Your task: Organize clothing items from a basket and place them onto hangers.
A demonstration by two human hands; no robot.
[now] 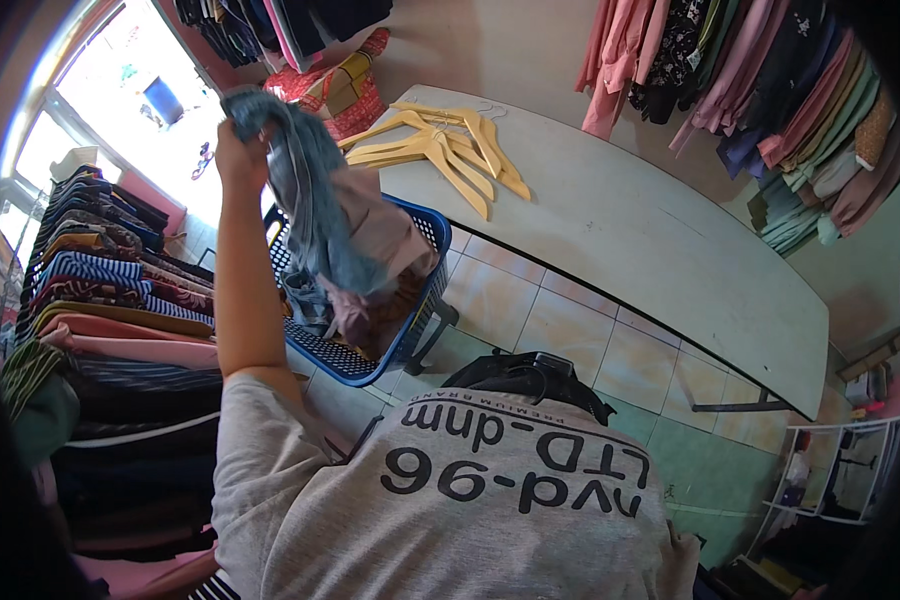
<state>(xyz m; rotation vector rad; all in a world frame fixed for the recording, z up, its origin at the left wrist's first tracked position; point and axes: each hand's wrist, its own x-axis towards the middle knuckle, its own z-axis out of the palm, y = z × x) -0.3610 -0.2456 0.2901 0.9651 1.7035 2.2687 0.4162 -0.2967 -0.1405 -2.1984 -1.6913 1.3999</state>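
Note:
My left hand (244, 154) is raised at the upper left and grips a blue denim garment (307, 195), which hangs down over a blue plastic laundry basket (401, 364). In the basket, a beige-pink garment (386, 225) lies beside the denim, partly covered by it. Lower in the basket are another piece of denim (305, 300), a mauve cloth (350, 311) and brown patterned cloth. My right hand is out of view; the grey printed shirt (457, 510) on my torso fills the bottom. Several wooden hangers (450, 154) lie overlapping on the table (615, 202), just beyond the basket.
A rack of closely hung clothes (120, 277) stands at the left, near my arm. More clothes (780, 97) hang along the wall at the upper right. A red patterned bag (345, 97) sits behind the basket. A white wire shelf (817, 510) is at the lower right.

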